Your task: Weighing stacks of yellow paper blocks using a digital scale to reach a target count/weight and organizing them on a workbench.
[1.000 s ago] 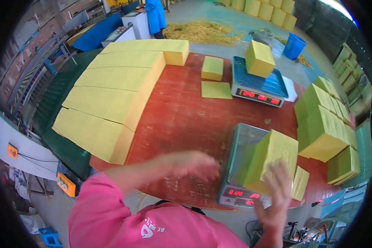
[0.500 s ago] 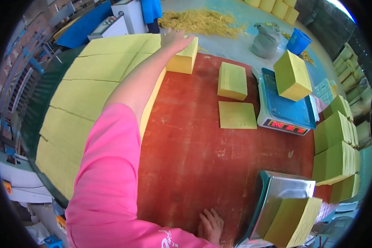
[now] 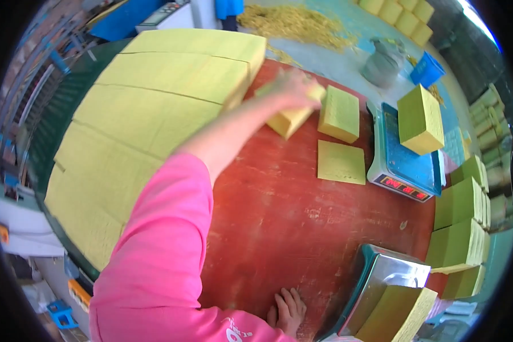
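Note:
My left hand, blurred by motion, reaches across the red table with its fingers closed over the top of a stack of yellow paper. That stack sits at an angle between the long rows of yellow paper stacks on the left and a second, free-standing yellow stack. Just nearer lies a thin, flat yellow pile. My right hand rests on the table near its front, fingers spread and holding nothing.
A blue-topped scale carries a yellow block at the right. Closer stands a steel-topped scale with another block. More stacks line the right edge. Beyond the table are a grey sack and a blue bin.
My left hand has moved right and nearer, bringing the end stack away from the rows and turning it. My right hand has stayed put. The view has shifted slightly.

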A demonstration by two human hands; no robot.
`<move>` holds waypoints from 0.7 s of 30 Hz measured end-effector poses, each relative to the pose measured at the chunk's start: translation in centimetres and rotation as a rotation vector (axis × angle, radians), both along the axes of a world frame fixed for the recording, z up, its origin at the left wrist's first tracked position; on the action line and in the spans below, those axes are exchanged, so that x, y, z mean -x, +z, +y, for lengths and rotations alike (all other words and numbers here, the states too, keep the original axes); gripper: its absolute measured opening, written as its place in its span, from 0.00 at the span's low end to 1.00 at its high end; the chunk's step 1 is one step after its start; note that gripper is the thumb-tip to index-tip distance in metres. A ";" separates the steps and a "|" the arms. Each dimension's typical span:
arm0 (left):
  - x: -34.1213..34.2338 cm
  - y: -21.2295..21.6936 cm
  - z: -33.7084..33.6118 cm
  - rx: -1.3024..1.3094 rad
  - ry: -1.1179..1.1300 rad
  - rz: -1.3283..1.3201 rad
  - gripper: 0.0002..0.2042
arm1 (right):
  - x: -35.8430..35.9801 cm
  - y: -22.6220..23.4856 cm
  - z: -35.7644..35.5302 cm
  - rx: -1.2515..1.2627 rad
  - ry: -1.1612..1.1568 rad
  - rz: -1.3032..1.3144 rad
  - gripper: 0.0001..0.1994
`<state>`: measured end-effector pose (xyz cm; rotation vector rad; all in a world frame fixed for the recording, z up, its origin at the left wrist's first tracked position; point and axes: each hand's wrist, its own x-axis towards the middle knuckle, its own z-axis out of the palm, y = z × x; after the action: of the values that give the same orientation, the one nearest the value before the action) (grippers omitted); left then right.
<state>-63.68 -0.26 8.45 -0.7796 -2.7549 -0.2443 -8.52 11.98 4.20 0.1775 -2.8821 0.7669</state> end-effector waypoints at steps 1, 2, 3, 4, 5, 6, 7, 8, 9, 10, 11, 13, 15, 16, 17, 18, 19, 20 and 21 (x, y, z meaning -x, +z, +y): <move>-3.9 1.0 0.3 0.038 -0.075 -0.073 0.36 | -0.2 0.0 0.2 0.013 0.033 0.013 0.22; -7.7 1.6 0.5 0.076 -0.132 -0.072 0.37 | -0.5 0.1 0.8 0.044 0.040 -0.005 0.22; -11.2 1.3 -0.2 0.078 -0.179 -0.024 0.39 | -0.8 0.2 1.0 0.083 0.061 -0.018 0.22; -15.3 1.3 -0.5 0.062 -0.222 -0.023 0.40 | -1.1 0.1 1.1 0.171 0.045 0.032 0.21; -19.4 1.4 -0.8 0.021 -0.287 -0.053 0.42 | -1.5 0.0 1.2 0.183 0.062 0.036 0.21; -23.5 1.7 -1.4 0.023 -0.326 -0.052 0.43 | -1.8 -0.1 1.4 0.346 -0.006 0.050 0.21; -27.8 2.5 -1.7 0.048 -0.356 -0.085 0.45 | -2.1 -0.2 1.8 0.503 -0.088 0.059 0.21; -31.8 2.6 -1.9 0.057 -0.387 -0.109 0.45 | -2.1 -0.7 2.2 0.511 -0.078 0.063 0.21; -35.7 2.6 -2.1 -0.004 -0.460 -0.140 0.46 | -2.4 -1.2 2.8 0.682 -0.135 0.082 0.22; -39.5 3.3 -2.4 -0.037 -0.529 -0.196 0.46 | -2.8 -1.0 3.7 0.851 -0.197 0.091 0.23; -43.0 4.3 -2.6 -0.038 -0.542 -0.228 0.46 | -3.1 0.5 4.9 0.733 -0.080 0.156 0.25; -50.0 6.1 -3.0 0.053 -0.673 -0.291 0.46 | -2.9 5.2 4.8 0.853 -0.007 0.196 0.22; -55.2 6.9 -2.7 0.036 -0.769 -0.392 0.44 | -2.6 5.8 5.6 0.908 0.155 0.035 0.23; -57.2 7.1 -2.8 0.047 -0.819 -0.426 0.43 | -2.4 5.9 5.5 0.882 0.223 -0.012 0.23; -58.9 7.3 -3.1 0.049 -0.834 -0.433 0.43 | -2.5 6.0 5.5 0.852 0.301 -0.092 0.24; -60.2 7.3 -3.5 0.102 -0.749 -0.325 0.44 | -2.8 5.2 5.3 0.925 0.329 -0.226 0.24; -61.7 7.4 -4.2 0.157 -0.650 -0.218 0.44 | -3.1 4.3 5.0 1.003 0.369 -0.364 0.24; -63.5 7.3 -5.1 0.144 -0.445 -0.182 0.43 | -3.6 4.1 5.2 1.005 0.355 -0.361 0.24; -65.6 7.1 -5.9 0.132 -0.231 -0.142 0.42 | -4.1 3.9 5.4 0.961 0.389 -0.421 0.25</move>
<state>1.93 -6.12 15.59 -1.1599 -2.8341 -0.1691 -4.45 17.39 8.08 0.4922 -2.4426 2.3677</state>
